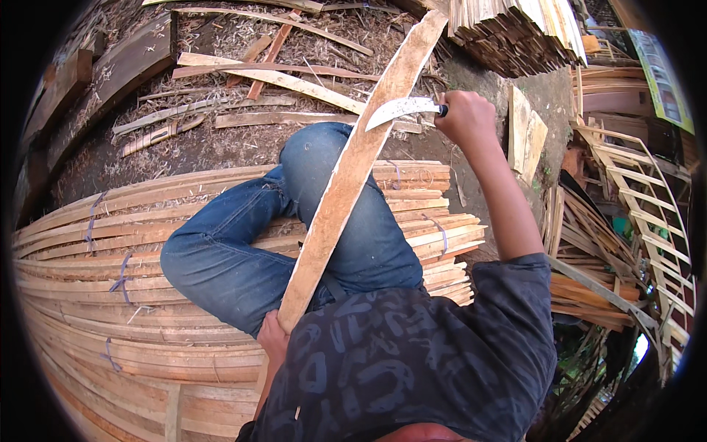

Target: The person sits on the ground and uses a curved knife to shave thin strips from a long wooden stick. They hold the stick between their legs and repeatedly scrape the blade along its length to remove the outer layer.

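Note:
A long, rough wooden plank [335, 199] slants across my lap, from beside my waist up to the far ground at the top. My left hand [273, 335] is closed around its near end, low by my hip; part of that hand is hidden by the plank and my shirt. Held out to the right, my right hand [467, 118] grips the dark handle of a machete [403, 109]. The pale, curved blade lies over the plank's upper part, its tip pointing left. Whether the edge touches the wood I cannot tell.
Bundled wooden strips [110, 295] tied with purple cord lie under and left of my legs. Loose slats [287, 77] and shavings cover the ground ahead. A stack of cut boards [515, 37] stands far right, a wooden ladder [648, 214] at the right edge, thick beams [118, 85] far left.

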